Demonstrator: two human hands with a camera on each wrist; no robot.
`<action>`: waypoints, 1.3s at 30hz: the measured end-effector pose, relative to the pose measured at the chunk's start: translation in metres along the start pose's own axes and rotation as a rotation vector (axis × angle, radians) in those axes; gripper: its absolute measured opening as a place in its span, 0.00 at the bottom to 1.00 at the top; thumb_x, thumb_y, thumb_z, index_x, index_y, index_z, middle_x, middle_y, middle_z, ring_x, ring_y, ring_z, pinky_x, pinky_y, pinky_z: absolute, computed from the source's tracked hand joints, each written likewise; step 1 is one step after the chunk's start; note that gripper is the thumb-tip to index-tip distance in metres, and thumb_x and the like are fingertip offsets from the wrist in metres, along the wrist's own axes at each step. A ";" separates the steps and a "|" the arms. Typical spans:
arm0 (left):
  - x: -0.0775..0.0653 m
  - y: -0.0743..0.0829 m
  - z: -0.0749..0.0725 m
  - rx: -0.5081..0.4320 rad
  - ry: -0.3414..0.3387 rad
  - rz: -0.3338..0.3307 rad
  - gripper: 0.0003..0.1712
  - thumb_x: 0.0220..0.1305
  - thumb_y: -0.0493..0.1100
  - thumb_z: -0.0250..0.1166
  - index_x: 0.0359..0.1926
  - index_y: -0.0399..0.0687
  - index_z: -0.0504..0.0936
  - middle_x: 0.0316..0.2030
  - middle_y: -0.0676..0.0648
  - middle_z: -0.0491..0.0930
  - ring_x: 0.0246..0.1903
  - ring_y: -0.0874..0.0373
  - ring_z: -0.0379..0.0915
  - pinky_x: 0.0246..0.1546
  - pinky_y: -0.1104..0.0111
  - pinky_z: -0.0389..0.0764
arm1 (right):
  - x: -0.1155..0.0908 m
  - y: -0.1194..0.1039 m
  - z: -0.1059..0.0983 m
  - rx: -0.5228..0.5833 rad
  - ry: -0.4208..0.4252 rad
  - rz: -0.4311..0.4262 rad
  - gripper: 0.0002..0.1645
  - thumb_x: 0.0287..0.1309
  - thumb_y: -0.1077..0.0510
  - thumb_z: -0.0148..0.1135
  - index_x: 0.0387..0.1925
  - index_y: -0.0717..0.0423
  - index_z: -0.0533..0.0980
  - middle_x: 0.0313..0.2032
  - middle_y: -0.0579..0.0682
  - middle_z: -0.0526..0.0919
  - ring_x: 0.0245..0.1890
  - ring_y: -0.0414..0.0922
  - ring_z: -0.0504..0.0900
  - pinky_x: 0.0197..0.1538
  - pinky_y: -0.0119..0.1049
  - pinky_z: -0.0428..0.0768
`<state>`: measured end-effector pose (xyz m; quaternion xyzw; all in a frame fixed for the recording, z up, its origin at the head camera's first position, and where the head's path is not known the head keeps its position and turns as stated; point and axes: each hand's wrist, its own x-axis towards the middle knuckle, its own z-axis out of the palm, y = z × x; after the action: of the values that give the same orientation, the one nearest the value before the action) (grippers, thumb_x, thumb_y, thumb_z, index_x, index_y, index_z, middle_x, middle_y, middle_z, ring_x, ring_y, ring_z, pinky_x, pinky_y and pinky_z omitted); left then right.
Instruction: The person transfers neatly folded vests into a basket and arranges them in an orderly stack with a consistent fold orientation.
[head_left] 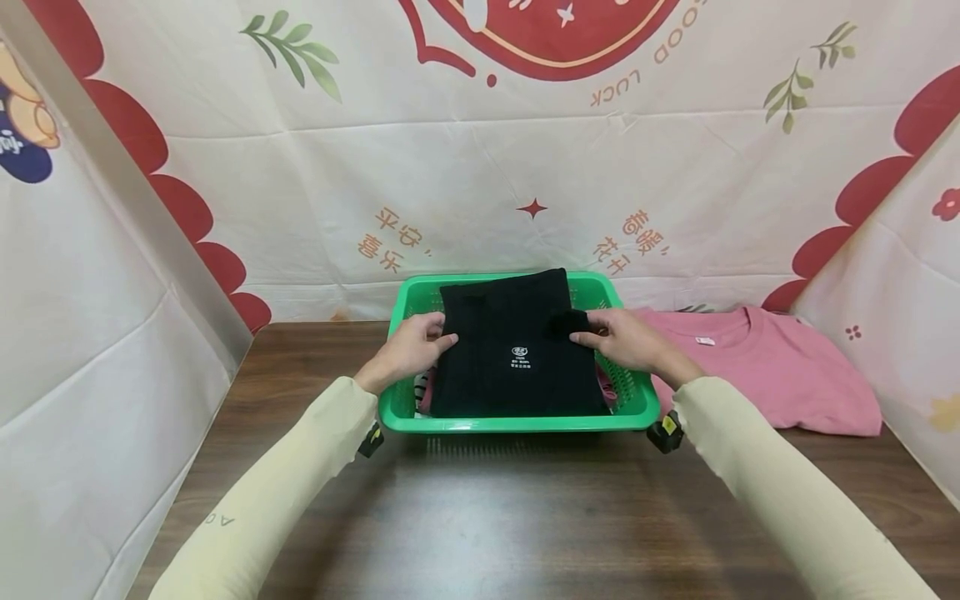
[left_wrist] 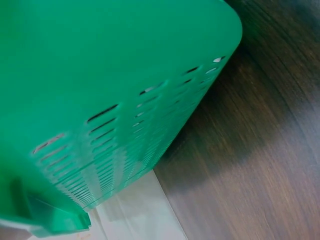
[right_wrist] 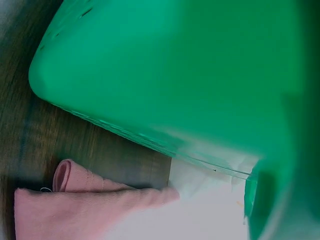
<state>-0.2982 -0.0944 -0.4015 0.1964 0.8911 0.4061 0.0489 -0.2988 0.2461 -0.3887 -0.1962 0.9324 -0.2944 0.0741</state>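
A folded black T-shirt point(head_left: 498, 358) with a small white print lies in the green basket point(head_left: 517, 425), over other clothes that peep out at its sides. My left hand point(head_left: 411, 346) pinches the shirt's left edge, thumb on top. At the opposite edge, my right hand point(head_left: 626, 337) pinches a bunched bit of the black cloth between thumb and fingers. Both wrist views are filled mostly by the basket's outer wall point(left_wrist: 110, 50), and the hands' grip is hidden there.
To the right of the basket a pink T-shirt point(head_left: 780, 367) is spread on the brown wooden table point(head_left: 487, 517). Its rolled edge point(right_wrist: 90, 200) shows low in the right wrist view. A white printed cloth point(head_left: 450, 167) hangs behind and along both sides.
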 end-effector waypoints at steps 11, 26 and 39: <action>0.001 -0.001 0.001 0.008 0.002 0.000 0.21 0.66 0.46 0.58 0.23 0.44 0.58 0.17 0.50 0.50 0.15 0.57 0.50 0.20 0.67 0.59 | -0.001 -0.001 0.000 -0.013 0.009 0.000 0.11 0.64 0.47 0.55 0.39 0.48 0.78 0.23 0.55 0.76 0.19 0.45 0.72 0.27 0.40 0.72; 0.000 0.002 0.001 0.029 -0.009 -0.018 0.20 0.66 0.45 0.58 0.24 0.44 0.58 0.16 0.50 0.52 0.14 0.58 0.51 0.19 0.67 0.59 | -0.001 -0.001 0.000 -0.022 0.006 0.007 0.12 0.64 0.46 0.55 0.38 0.48 0.78 0.21 0.52 0.75 0.18 0.45 0.72 0.26 0.40 0.72; -0.001 0.001 0.001 0.027 -0.018 -0.017 0.20 0.67 0.45 0.58 0.24 0.44 0.58 0.16 0.50 0.54 0.14 0.57 0.53 0.19 0.67 0.60 | -0.001 -0.001 0.000 -0.010 -0.001 0.001 0.12 0.64 0.47 0.55 0.42 0.47 0.79 0.23 0.50 0.79 0.19 0.46 0.74 0.27 0.40 0.73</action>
<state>-0.2967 -0.0937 -0.4017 0.1930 0.8978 0.3917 0.0577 -0.2972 0.2462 -0.3879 -0.1961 0.9339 -0.2897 0.0739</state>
